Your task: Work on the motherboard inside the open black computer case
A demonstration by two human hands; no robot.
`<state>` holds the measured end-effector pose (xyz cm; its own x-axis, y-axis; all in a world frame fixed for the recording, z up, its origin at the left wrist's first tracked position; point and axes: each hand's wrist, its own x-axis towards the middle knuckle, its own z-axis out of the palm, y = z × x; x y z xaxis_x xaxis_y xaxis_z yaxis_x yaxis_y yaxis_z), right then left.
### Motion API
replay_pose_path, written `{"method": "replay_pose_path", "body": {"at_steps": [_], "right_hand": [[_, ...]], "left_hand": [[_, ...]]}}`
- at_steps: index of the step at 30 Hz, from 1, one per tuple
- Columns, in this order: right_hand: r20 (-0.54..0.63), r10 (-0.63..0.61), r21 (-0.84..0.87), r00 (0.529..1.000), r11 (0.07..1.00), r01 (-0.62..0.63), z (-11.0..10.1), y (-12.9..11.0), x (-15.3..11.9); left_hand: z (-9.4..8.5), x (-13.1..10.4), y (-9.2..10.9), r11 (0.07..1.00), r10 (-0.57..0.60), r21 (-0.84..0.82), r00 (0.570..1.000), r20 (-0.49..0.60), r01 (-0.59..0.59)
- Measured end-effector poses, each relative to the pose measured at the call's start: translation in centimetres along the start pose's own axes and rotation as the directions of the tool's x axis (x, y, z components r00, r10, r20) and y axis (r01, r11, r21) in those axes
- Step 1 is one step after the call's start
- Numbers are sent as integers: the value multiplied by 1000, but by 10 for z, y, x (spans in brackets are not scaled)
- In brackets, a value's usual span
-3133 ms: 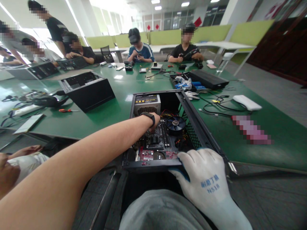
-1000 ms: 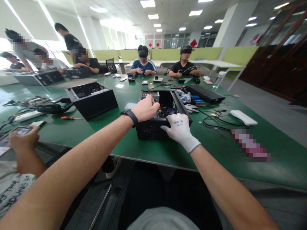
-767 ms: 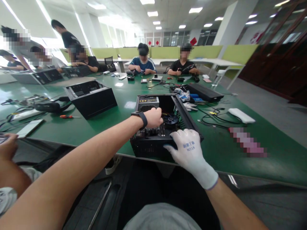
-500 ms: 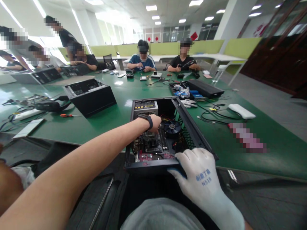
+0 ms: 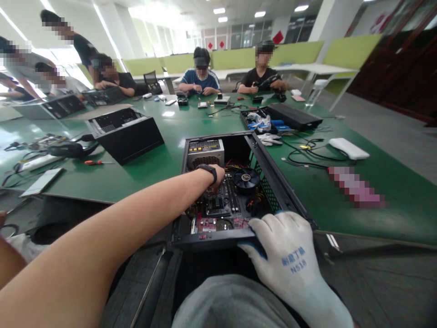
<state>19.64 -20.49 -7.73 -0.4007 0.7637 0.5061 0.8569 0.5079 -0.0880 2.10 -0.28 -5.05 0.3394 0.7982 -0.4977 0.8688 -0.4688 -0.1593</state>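
Black case (image 5: 221, 237), closer than a second ago; right hand (image 5: 287, 248) clasps its near edge; left hand (image 5: 219, 175) inside, grip unclear.

Person's bare left arm (image 5: 112, 223) reaches in from 8 o'clock, left hand (image 5: 219, 175) near dial centre; fingers mostly hidden, grip hard to call. Gloved right hand (image 5: 285, 250) at 5 o'clock, knuckles up, fingers curled, thumb spread below.

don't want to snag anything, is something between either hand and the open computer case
Nothing visible. The gloved right hand grips the near rim of the open computer case, and the bare left hand is inside, near the power supply; what it touches there is hidden.
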Motion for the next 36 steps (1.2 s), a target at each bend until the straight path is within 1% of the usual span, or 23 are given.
{"method": "replay_pose_path", "body": {"at_steps": [3,6,13,15,18,20,26,36], "right_hand": [[8,-3,-6,1000,1000,3,-1,0,0],[7,-6,-16,1000,1000,6,-1,0,0],[27,-1,-22,1000,1000,1,1,1,0],[24,0,-25,1000,1000,0,0,0,0],[25,9,-28,1000,1000,-8,0,0,1],[33,9,-28,999,1000,-8,0,0,1],[12,-4,-23,1000,1000,4,0,0,1],[24,-2,-36,1000,999,3,0,1,-1]], "left_hand": [[4,6,-3,999,-18,34,1000,8,18],[7,9,-4,999,-35,33,999,6,35],[9,13,-6,998,-26,60,1000,17,25],[11,15,-7,999,-37,10,999,4,37],[16,19,-12,991,-54,-122,997,-49,48],[19,22,-15,983,-55,-177,996,-71,42],[24,30,-22,980,-22,-199,998,-54,11],[24,31,-22,976,-57,-213,998,-40,47]]}}
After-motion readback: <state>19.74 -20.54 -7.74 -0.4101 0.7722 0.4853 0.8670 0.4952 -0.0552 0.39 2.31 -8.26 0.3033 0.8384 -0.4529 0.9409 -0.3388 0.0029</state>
